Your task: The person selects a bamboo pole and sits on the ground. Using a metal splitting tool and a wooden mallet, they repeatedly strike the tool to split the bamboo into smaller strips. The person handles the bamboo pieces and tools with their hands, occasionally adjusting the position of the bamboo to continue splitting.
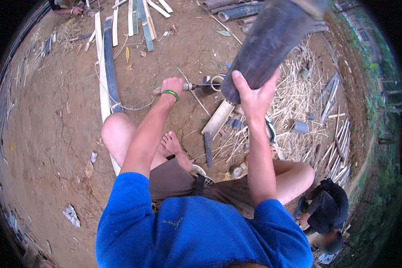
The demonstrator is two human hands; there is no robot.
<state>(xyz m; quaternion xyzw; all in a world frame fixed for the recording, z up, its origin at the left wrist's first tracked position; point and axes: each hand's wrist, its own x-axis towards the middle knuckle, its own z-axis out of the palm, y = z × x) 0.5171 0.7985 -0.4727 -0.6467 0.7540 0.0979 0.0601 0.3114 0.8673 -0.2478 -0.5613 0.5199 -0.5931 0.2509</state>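
Note:
My left hand (172,87), with a green band at its wrist, is closed round the wooden handle of a knife (188,87). Its narrow dark blade points right, toward a short cut bamboo piece (216,82) with a pale open end on the ground. A thick, dark bamboo pole (270,47) slants up to the right, its upper part blurred by motion. Near its lower end my right hand (257,94) grips it, thumb on the near side. Below lies a pale split bamboo slat (219,118).
Bamboo shavings (295,102) cover the ground at right. Long split strips (108,62) lie at left, more slats (140,22) at the back, and whole bamboo poles (241,12) beyond. A person (328,205) crouches at lower right; another person's hand (77,10) shows at the far left.

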